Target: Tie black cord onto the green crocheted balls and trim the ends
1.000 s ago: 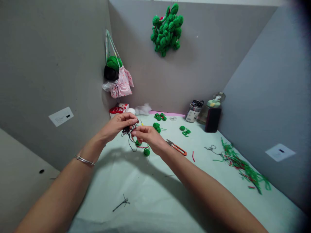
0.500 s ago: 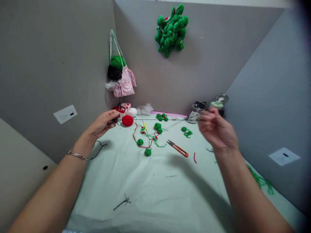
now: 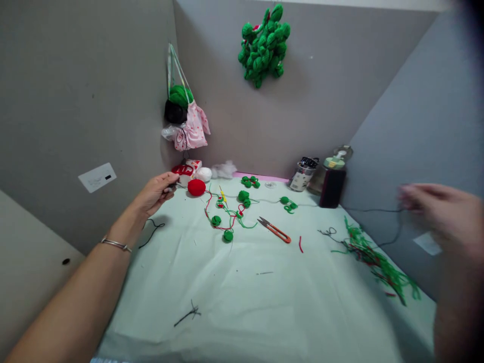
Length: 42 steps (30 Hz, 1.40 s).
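Note:
My left hand (image 3: 156,195) pinches black yarn beside a red yarn ball (image 3: 196,187). Far to the right, my right hand (image 3: 440,209), smeared by motion, has its fingers closed on the same black yarn (image 3: 372,209). The strand runs across the table between both hands, and a loop of it dangles beneath the right one. Between them on the table lie orange-handled thread snips (image 3: 278,232), small green crocheted balls (image 3: 228,236) with red and green tails, and a yellow-handled crochet hook (image 3: 223,195).
Green yarn scraps (image 3: 378,262) lie along the right edge. A tin of tools (image 3: 301,177) and a dark box-shaped object (image 3: 333,188) stand at the back right. White stuffing (image 3: 224,170) sits at the back wall. Black yarn bits (image 3: 187,313) lie in front; a pink bag (image 3: 194,126) hangs left.
My right hand has swept right, drawing out a longer stretch of black yarn and uncovering the dark box and green scraps. My left hand has stayed nearly still.

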Motion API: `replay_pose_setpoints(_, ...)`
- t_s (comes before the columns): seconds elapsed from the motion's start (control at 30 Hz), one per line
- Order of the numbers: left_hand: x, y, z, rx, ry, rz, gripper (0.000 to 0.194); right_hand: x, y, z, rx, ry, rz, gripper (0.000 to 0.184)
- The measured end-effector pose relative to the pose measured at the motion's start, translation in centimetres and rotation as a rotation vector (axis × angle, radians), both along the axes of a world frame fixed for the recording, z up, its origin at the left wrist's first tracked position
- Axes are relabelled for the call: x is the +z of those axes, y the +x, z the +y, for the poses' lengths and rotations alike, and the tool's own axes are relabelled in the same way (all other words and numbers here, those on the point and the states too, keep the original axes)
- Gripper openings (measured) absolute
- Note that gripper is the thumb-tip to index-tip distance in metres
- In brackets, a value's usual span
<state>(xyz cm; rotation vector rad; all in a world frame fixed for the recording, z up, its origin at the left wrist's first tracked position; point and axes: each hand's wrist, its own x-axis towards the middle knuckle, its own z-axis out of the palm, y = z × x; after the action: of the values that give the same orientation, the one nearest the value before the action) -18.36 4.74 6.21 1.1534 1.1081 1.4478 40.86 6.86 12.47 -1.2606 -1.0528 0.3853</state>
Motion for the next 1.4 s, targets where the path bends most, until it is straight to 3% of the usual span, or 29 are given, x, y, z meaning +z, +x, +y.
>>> replay_pose_setpoints(0.07,0.4,1.9,-0.1,-0.060,0.003,0.045,0.031,-0.8,-3.8,0.0,0.061,-0.072,-0.328,0.028)
replay_pose_setpoints(0.13,1.0,4.3,-0.3,-0.132,-0.001,0.082,0.032,-1.4,-9.3,-0.7,0.216,-0.014,-0.459,0.027)
replay_pose_setpoints(0.2,1.6,6.7,-0.7,-0.214,-0.003,0.110,0.032,-2.0,-15.6,-1.8,0.566,-0.084,-0.397,0.028)
replay_pose_setpoints(0.3,2.1,9.4,-1.1,-0.337,0.000,0.141,0.029,-3.0,-23.7,-3.5,1.007,-0.219,-0.195,0.053)
replay_pose_setpoints(0.37,2.2,10.1,-1.2,-0.397,0.002,0.163,0.028,-3.7,-26.9,-4.2,1.231,-0.322,-0.095,0.060)
replay_pose_setpoints(0.43,2.0,9.8,-1.0,-0.404,0.005,0.188,0.028,-4.4,-28.1,-4.3,1.363,-0.393,-0.064,0.043)
replay_pose_setpoints(0.5,1.6,8.9,-0.7,-0.361,0.014,0.210,0.028,-4.6,-27.6,-3.9,1.350,-0.393,-0.038,0.029)
replay_pose_setpoints(0.7,0.5,7.4,-0.3,-0.359,0.002,0.233,0.021,-3.5,-23.2,-2.9,1.201,-0.360,0.040,0.025)
replay_pose_setpoints(1.0,1.4,7.9,-1.0,-0.414,0.039,0.132,0.040,-2.7,-20.0,-3.1,1.047,-0.320,0.152,0.024)
replay_pose_setpoints(1.17,1.3,8.6,-0.8,-0.403,0.052,0.137,0.035,-3.3,-19.5,-3.0,1.040,-0.341,0.148,0.025)
replay_pose_setpoints(1.3,1.3,10.5,-1.3,-0.353,0.031,0.142,0.026,-3.7,-20.5,-3.9,0.916,-0.323,-0.036,0.029)
replay_pose_setpoints(1.4,1.5,12.5,-2.1,-0.403,0.037,0.154,0.022,-3.6,-22.1,-5.4,0.897,-0.312,-0.170,0.032)
